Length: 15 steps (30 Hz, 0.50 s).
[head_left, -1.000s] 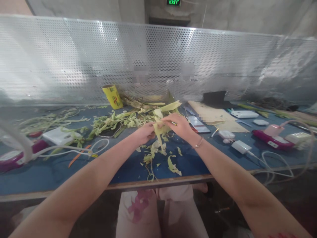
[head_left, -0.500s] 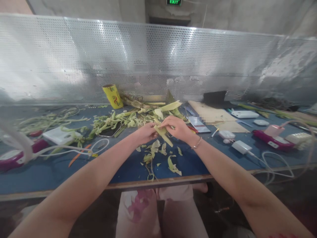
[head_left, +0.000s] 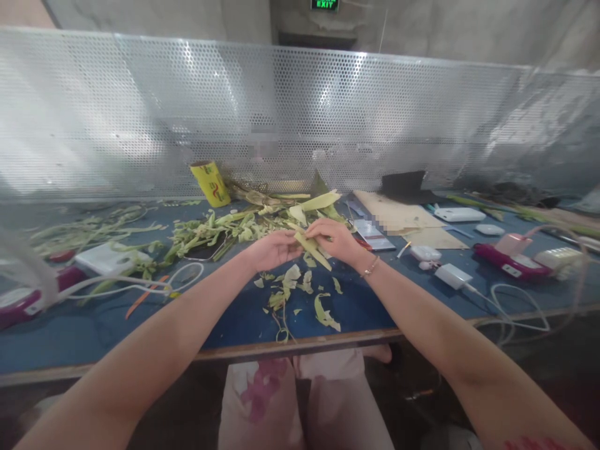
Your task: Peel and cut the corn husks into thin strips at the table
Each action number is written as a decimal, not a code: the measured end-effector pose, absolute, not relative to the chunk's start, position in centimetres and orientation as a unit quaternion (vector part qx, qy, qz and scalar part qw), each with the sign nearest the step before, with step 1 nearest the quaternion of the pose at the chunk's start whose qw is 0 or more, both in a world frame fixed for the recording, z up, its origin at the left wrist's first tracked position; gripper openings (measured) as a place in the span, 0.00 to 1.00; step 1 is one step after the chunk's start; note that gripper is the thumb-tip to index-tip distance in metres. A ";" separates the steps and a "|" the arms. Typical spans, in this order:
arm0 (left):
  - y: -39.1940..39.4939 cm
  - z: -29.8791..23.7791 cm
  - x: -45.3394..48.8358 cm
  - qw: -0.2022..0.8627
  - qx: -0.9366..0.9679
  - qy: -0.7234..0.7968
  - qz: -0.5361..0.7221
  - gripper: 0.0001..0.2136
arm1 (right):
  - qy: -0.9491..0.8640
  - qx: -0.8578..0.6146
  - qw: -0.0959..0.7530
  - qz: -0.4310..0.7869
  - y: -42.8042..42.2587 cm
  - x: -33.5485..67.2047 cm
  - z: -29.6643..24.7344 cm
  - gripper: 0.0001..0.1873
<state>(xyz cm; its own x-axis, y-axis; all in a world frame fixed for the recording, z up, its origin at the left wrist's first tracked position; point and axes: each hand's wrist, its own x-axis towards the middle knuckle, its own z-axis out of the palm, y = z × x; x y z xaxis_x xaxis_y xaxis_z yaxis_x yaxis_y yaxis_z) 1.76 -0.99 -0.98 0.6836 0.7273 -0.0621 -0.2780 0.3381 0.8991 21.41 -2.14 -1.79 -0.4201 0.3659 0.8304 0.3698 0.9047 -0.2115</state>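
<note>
A pale green strip of leaf or husk [head_left: 315, 250] is held between my two hands over the middle of the table. My left hand [head_left: 280, 249] closes on its left end, palm turned partly up. From above, my right hand [head_left: 335, 237] pinches the strip near its upper part. Torn pale green scraps [head_left: 291, 275] lie on the blue table [head_left: 356, 312] just below my hands, with a larger curled piece [head_left: 325, 314] nearer the edge. Behind my hands spreads a heap of green stalks and leaves [head_left: 244, 225], topped by a broad pale leaf [head_left: 323, 201].
A yellow roll [head_left: 210, 184] stands tilted against the perforated metal screen [head_left: 300, 119]. Brown card sheets [head_left: 398, 212] and a phone [head_left: 375, 236] lie to the right. Purple power strips [head_left: 513, 262], a white charger [head_left: 454, 276] and loose cables occupy both sides.
My left hand has turned, showing more of its palm and straighter fingers. The strip has shifted slightly between my hands. The whole view has moved a little.
</note>
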 end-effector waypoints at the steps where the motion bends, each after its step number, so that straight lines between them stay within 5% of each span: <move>1: -1.1 -0.9 1.8 0.784 0.473 0.233 0.329 0.06 | -0.838 -0.221 0.500 0.004 -2.2 21.4 -1.8 0.11; 15: -1.6 -0.9 2.9 0.762 0.451 0.230 0.403 0.04 | -0.806 -0.250 0.531 0.074 -2.4 21.2 -1.7 0.09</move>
<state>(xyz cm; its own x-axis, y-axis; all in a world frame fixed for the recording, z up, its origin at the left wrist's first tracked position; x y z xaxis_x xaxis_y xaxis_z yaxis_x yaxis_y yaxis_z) 2.92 -1.62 -0.92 0.5695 0.8219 0.0138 -0.4077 0.2678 0.8730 21.19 -2.41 -1.74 -0.3104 0.4816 0.8196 0.3238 0.8642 -0.3852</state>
